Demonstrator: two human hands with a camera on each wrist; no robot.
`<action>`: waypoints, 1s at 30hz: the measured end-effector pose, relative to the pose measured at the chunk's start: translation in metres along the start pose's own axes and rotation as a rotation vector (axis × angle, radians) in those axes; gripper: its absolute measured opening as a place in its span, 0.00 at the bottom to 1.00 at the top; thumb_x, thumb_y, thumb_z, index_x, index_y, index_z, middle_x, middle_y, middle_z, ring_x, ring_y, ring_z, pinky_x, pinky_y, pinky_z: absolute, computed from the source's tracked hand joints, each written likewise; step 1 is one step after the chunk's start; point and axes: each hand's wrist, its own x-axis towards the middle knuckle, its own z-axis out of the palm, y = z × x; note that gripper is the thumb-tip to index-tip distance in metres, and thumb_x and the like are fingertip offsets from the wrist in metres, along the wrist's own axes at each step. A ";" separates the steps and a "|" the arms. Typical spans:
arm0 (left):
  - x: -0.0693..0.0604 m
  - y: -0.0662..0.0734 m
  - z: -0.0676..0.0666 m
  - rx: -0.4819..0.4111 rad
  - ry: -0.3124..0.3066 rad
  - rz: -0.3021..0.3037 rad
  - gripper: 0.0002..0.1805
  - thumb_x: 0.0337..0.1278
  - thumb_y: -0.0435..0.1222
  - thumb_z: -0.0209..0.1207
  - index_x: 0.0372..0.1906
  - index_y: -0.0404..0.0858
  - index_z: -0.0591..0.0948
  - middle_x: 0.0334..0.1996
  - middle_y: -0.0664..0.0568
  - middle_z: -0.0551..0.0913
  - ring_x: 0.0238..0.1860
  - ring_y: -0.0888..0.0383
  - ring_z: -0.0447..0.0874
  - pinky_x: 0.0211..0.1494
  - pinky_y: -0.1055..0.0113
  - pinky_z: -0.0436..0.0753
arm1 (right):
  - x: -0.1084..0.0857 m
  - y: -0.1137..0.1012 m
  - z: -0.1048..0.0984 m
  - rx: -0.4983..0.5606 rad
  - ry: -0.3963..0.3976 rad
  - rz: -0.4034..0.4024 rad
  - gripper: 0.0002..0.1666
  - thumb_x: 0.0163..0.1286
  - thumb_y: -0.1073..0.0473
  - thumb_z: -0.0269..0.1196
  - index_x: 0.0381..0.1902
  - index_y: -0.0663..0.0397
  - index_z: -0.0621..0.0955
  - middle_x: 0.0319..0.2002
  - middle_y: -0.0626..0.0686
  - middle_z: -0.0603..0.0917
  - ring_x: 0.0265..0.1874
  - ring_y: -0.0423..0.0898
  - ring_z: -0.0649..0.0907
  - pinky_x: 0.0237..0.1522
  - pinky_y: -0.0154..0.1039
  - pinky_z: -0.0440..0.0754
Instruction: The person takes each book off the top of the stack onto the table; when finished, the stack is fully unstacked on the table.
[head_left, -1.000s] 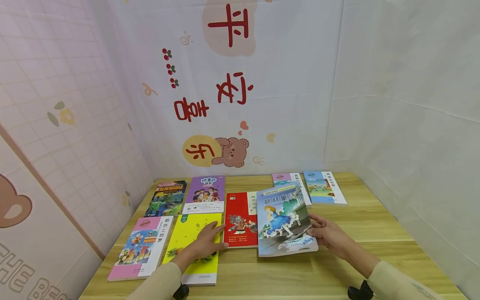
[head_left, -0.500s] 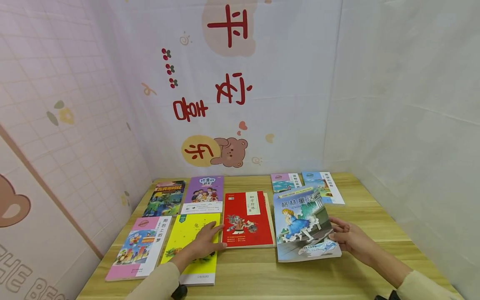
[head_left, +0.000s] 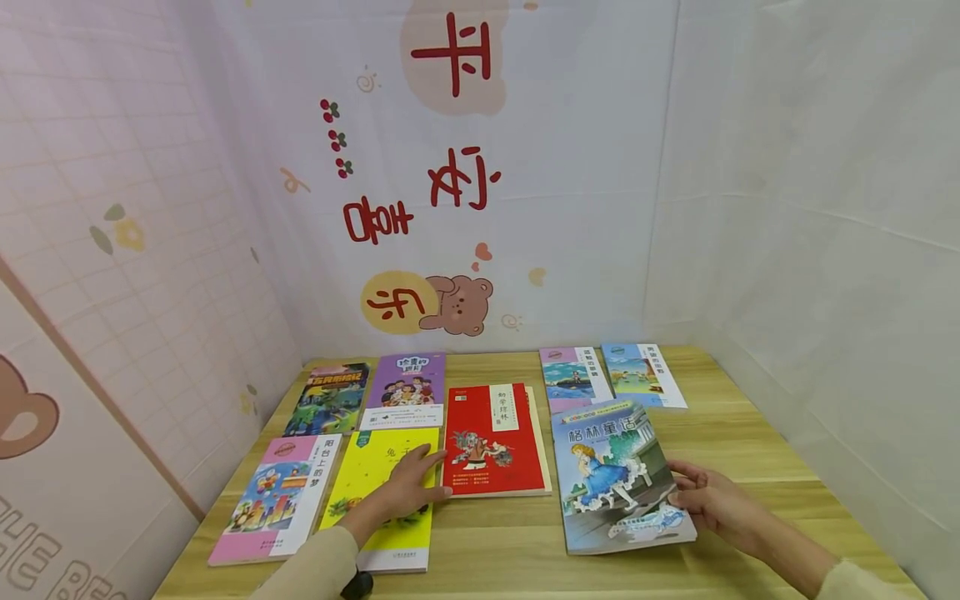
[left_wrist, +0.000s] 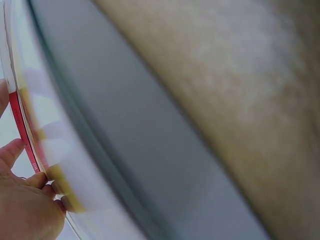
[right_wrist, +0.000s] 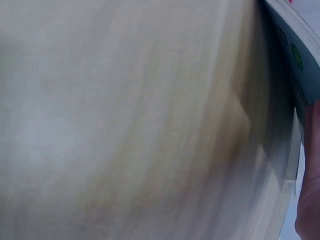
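My right hand point(head_left: 716, 504) pinches the lower right edge of a paperback book point(head_left: 622, 475) with a girl in a blue dress on its cover. The thumb lies on top, and the cover tilts slightly. In the right wrist view only part of the hand point(right_wrist: 309, 175) and the book's underside point(right_wrist: 297, 55) show at the right edge. My left hand point(head_left: 408, 487) lies over the yellow book point(head_left: 397, 542), its fingertips touching the left edge of a red book point(head_left: 498, 458). The left wrist view shows those fingers against the red book's spine point(left_wrist: 22, 127).
To the left lie a pink-and-white book point(head_left: 277, 500), a dark green book point(head_left: 330, 400) and a purple book point(head_left: 408, 392). At the back right are another pink book point(head_left: 573, 379) and a light blue book point(head_left: 641, 375). Fabric walls point(head_left: 585, 167) enclose the wooden table point(head_left: 495, 554).
My right hand has carried the blue-dress book to the right and towards me, off the red book, whose cover now shows fully. My left hand has stayed in place.
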 end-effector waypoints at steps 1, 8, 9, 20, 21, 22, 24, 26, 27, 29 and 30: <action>0.000 0.000 0.000 0.000 -0.001 0.002 0.42 0.54 0.52 0.69 0.74 0.48 0.68 0.75 0.39 0.56 0.73 0.35 0.52 0.69 0.33 0.56 | 0.000 0.001 0.000 -0.001 0.005 0.008 0.50 0.73 0.68 0.56 0.73 0.76 0.33 0.59 0.52 0.79 0.52 0.47 0.83 0.51 0.46 0.82; 0.001 -0.003 0.000 -0.001 0.000 -0.002 0.43 0.53 0.52 0.69 0.74 0.48 0.68 0.75 0.39 0.56 0.73 0.35 0.52 0.69 0.32 0.56 | 0.003 0.004 0.000 -0.085 0.039 0.052 0.51 0.73 0.67 0.56 0.71 0.80 0.33 0.64 0.63 0.73 0.53 0.47 0.81 0.52 0.47 0.81; 0.000 -0.003 0.000 -0.001 -0.001 -0.001 0.43 0.53 0.52 0.69 0.74 0.48 0.68 0.75 0.39 0.56 0.73 0.35 0.52 0.69 0.32 0.56 | 0.004 0.003 0.001 -0.133 0.065 0.059 0.50 0.72 0.67 0.56 0.71 0.81 0.35 0.64 0.65 0.73 0.53 0.49 0.81 0.51 0.47 0.81; 0.000 0.000 -0.003 0.007 -0.007 0.019 0.42 0.55 0.52 0.68 0.74 0.46 0.67 0.75 0.38 0.56 0.73 0.35 0.52 0.69 0.32 0.55 | 0.013 -0.021 0.016 -0.739 0.449 -0.003 0.43 0.74 0.53 0.59 0.72 0.78 0.55 0.67 0.76 0.64 0.64 0.72 0.68 0.58 0.61 0.74; -0.001 0.000 -0.003 0.004 -0.008 0.018 0.42 0.55 0.52 0.68 0.74 0.46 0.67 0.75 0.38 0.56 0.73 0.35 0.51 0.69 0.32 0.55 | 0.014 -0.023 0.017 -0.710 0.445 -0.006 0.43 0.75 0.53 0.59 0.72 0.77 0.55 0.68 0.75 0.64 0.64 0.71 0.69 0.58 0.59 0.75; -0.001 0.000 -0.003 0.003 -0.009 0.019 0.42 0.56 0.52 0.68 0.74 0.46 0.67 0.75 0.38 0.56 0.73 0.35 0.51 0.69 0.32 0.55 | 0.016 -0.024 0.019 -0.678 0.439 -0.011 0.43 0.75 0.54 0.59 0.72 0.77 0.55 0.68 0.75 0.64 0.63 0.70 0.70 0.58 0.58 0.76; -0.001 0.001 -0.003 0.001 -0.010 0.019 0.42 0.56 0.51 0.68 0.74 0.46 0.67 0.75 0.38 0.56 0.73 0.35 0.52 0.69 0.32 0.55 | 0.019 -0.025 0.021 -0.619 0.427 -0.021 0.43 0.75 0.54 0.58 0.73 0.77 0.54 0.68 0.75 0.64 0.63 0.68 0.72 0.57 0.55 0.78; -0.002 0.002 -0.003 -0.003 -0.012 0.016 0.42 0.55 0.51 0.68 0.74 0.46 0.67 0.75 0.38 0.56 0.73 0.35 0.52 0.69 0.33 0.55 | 0.025 -0.026 0.025 -0.559 0.424 -0.018 0.42 0.75 0.54 0.58 0.73 0.76 0.54 0.69 0.74 0.64 0.62 0.66 0.73 0.56 0.53 0.79; -0.002 0.002 -0.002 -0.003 -0.012 0.016 0.42 0.55 0.51 0.68 0.74 0.46 0.67 0.75 0.38 0.56 0.73 0.35 0.52 0.69 0.32 0.55 | 0.027 -0.027 0.027 -0.533 0.418 -0.018 0.42 0.75 0.54 0.58 0.73 0.76 0.54 0.69 0.74 0.63 0.62 0.66 0.74 0.56 0.52 0.79; -0.002 0.002 -0.002 -0.003 -0.010 0.016 0.42 0.55 0.51 0.68 0.74 0.46 0.67 0.75 0.38 0.56 0.73 0.35 0.52 0.69 0.32 0.55 | 0.033 -0.027 0.031 -0.491 0.407 -0.020 0.41 0.76 0.56 0.58 0.73 0.75 0.54 0.69 0.74 0.63 0.62 0.65 0.74 0.56 0.52 0.79; -0.002 0.003 -0.002 -0.003 -0.011 0.015 0.42 0.55 0.51 0.68 0.74 0.46 0.67 0.75 0.38 0.56 0.73 0.35 0.52 0.69 0.33 0.55 | 0.035 -0.027 0.034 -0.469 0.402 -0.020 0.41 0.76 0.57 0.58 0.73 0.75 0.54 0.69 0.74 0.63 0.62 0.65 0.73 0.57 0.52 0.79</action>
